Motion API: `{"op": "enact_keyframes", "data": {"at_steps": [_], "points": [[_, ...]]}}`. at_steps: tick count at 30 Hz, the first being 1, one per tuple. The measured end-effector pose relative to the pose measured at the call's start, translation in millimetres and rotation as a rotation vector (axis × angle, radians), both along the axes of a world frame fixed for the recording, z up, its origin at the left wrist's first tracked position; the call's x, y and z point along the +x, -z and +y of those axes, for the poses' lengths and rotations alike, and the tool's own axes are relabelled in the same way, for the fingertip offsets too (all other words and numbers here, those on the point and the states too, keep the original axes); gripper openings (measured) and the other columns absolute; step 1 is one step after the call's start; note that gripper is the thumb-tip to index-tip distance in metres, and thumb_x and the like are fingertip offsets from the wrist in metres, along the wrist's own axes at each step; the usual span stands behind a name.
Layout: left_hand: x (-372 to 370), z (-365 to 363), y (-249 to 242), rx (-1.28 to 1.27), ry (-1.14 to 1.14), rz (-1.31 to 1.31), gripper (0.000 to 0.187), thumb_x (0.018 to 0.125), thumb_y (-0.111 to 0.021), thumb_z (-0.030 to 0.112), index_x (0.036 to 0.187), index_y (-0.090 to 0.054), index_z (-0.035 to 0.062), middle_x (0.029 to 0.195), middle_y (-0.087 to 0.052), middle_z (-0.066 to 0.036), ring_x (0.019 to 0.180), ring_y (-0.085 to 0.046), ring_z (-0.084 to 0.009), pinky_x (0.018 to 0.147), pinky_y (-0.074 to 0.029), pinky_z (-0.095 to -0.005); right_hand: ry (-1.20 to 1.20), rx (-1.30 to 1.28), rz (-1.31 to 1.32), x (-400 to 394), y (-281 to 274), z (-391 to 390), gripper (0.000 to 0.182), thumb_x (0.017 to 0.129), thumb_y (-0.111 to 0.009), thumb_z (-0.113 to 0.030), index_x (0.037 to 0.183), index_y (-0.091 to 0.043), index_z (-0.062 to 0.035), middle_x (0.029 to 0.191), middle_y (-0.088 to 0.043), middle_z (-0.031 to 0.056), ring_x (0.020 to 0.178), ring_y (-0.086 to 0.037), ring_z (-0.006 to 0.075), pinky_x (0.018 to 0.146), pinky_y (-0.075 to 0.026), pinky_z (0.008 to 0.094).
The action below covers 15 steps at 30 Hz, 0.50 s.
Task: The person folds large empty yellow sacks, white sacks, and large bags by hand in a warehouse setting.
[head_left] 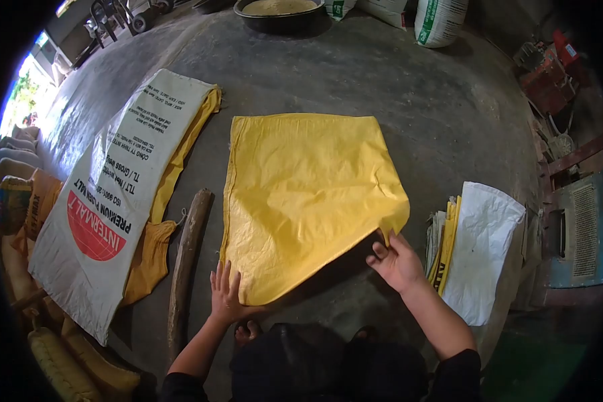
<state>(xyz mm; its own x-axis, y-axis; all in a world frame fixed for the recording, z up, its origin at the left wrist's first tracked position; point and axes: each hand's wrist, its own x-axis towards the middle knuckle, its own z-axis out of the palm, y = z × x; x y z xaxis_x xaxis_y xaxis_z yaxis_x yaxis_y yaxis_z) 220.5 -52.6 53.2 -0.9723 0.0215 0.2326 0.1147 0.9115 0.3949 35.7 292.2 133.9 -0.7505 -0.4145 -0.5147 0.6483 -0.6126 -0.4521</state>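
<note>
A yellow woven sack (pixel 308 181) lies spread on the floor in front of me, its lower right edge raised and slanting. My left hand (pixel 226 293) rests at the sack's lower left corner, fingers stretched out and flat against it. At the right corner, my right hand (pixel 398 262) pinches the sack's edge with thumb and fingers, lifting it off the floor. Part of that grip is hidden by the folded edge.
Left of the sack lie a wooden pole (pixel 189 268) and a printed white malt sack (pixel 124 181) over yellow ones. A stack of folded sacks (pixel 479 251) is on the right. Beyond stand a wide basin (pixel 278 21) and filled white bags (pixel 441 23). Machinery (pixel 579 228) lines the right side.
</note>
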Motion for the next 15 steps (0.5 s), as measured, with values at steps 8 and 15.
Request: {"op": "enact_keyframes", "data": {"at_steps": [8, 15], "points": [[-15.9, -31.4, 40.4, -0.094, -0.143, -0.102, 0.026, 0.073, -0.058, 0.008, 0.098, -0.063, 0.0109, 0.080, -0.065, -0.004, 0.082, -0.064, -0.0193, 0.106, -0.017, -0.0558, 0.069, 0.077, 0.061, -6.6, -6.2, 14.3, 0.023, 0.095, -0.047, -0.022, 0.116, -0.053, -0.0146, 0.107, -0.062, -0.0011, 0.091, -0.062, 0.0126, 0.073, -0.044, 0.0360], [-39.4, -4.5, -19.2, -0.172, 0.044, -0.209, 0.084, 0.055, -0.077, 0.023, 0.130, -0.042, 0.0143, 0.130, -0.046, -0.008, 0.125, -0.040, -0.0274, 0.104, -0.009, -0.0636, 0.231, -0.041, 0.049, 9.0, -5.9, 23.9, 0.020, 0.096, -0.044, -0.024, 0.113, -0.054, -0.0195, 0.114, -0.059, -0.0046, 0.106, -0.056, 0.0111, 0.079, -0.042, 0.0410]]}}
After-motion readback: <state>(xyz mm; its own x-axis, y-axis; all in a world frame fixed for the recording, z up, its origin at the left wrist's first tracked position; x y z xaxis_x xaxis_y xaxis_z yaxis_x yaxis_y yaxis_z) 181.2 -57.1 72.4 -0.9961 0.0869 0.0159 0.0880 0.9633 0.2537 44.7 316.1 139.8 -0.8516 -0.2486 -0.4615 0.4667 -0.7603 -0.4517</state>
